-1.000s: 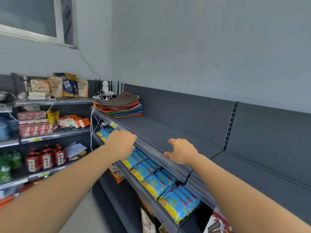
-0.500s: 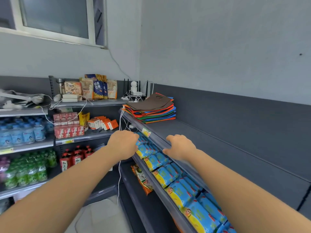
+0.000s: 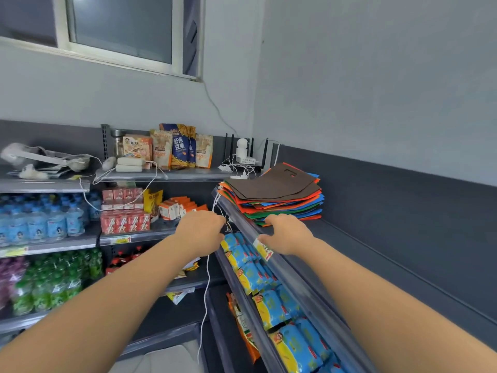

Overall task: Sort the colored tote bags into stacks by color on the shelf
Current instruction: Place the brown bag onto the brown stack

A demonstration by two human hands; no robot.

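Observation:
One mixed pile of flat tote bags [image 3: 279,196] lies at the far left end of the dark grey top shelf [image 3: 363,246]. A brown bag is on top, with orange, green and blue layers under it. Both my arms reach toward the pile. My left hand [image 3: 200,228] hovers just left of the shelf's front rail, fingers loosely curled, holding nothing. My right hand [image 3: 286,232] is over the rail just in front of the pile, fingers relaxed and empty, not touching the bags.
Blue and yellow snack packs [image 3: 269,289] fill the shelf below the rail. White cables [image 3: 207,286] hang beside my left hand. The left shelving holds water bottles [image 3: 40,224], red cartons [image 3: 123,219] and snack bags [image 3: 172,149]. A router [image 3: 246,157] stands behind the pile.
The view has swung left and closer to the pile. Both hands have moved along the shelf rail toward the tote bags, still holding nothing.

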